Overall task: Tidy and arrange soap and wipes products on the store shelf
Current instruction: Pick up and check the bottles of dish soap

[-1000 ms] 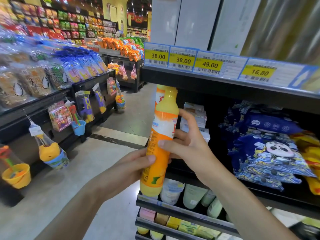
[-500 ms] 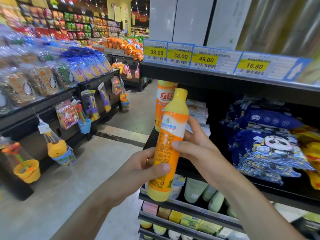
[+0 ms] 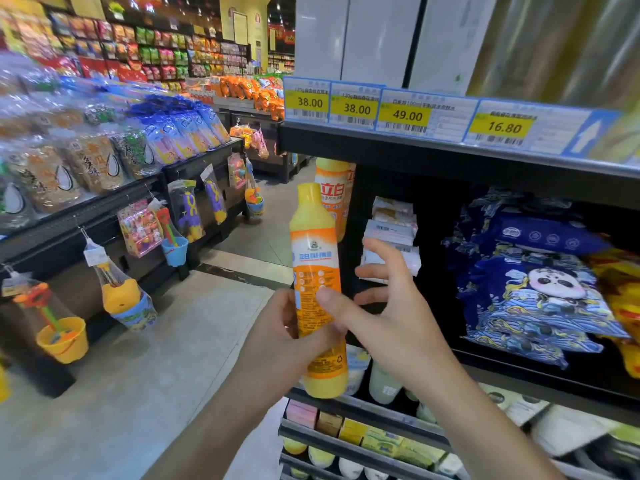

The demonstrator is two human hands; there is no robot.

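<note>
shelf (image 3: 450, 157) unit on the right, blue panda packs (image 3: 540, 292) mid-shelf, white wipes packs (image 3: 391, 237) stacked near its left end. orange bottle (image 3: 317, 289) upright in the air just off the shelf's left edge. left hand (image 3: 277, 337) wraps its lower body; right hand (image 3: 391, 317) fingers spread, thumb touching the label.

The right hand (image 3: 391, 317) has loosened, its fingers (image 3: 375, 271) now spread off the bottle (image 3: 317, 289).
</note>
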